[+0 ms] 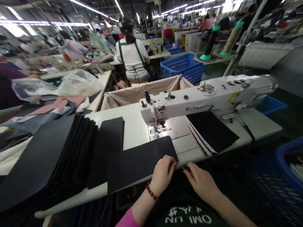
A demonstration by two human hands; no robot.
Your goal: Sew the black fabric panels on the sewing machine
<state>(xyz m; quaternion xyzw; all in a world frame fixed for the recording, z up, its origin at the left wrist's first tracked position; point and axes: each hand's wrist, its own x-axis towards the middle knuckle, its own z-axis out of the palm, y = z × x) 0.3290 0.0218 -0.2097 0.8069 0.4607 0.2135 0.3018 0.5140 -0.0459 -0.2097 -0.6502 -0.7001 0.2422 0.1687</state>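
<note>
A flat black fabric panel lies along the front edge of the sewing table, its far right corner just short of the needle area. My left hand, with a beaded bracelet at the wrist, pinches the panel at its near right corner. Just right of it, off the table edge, my right hand has its fingers closed around a small, thin thing, mostly hidden, with a dark tip showing. The white sewing machine stands behind the panel, its lamp lighting the presser foot.
Left of the panel are another black piece and a tall stack of black panels. Black pieces with pale edges lie under the machine arm. A blue basket stands at the right. Thread cones rise behind; a co-worker sits ahead.
</note>
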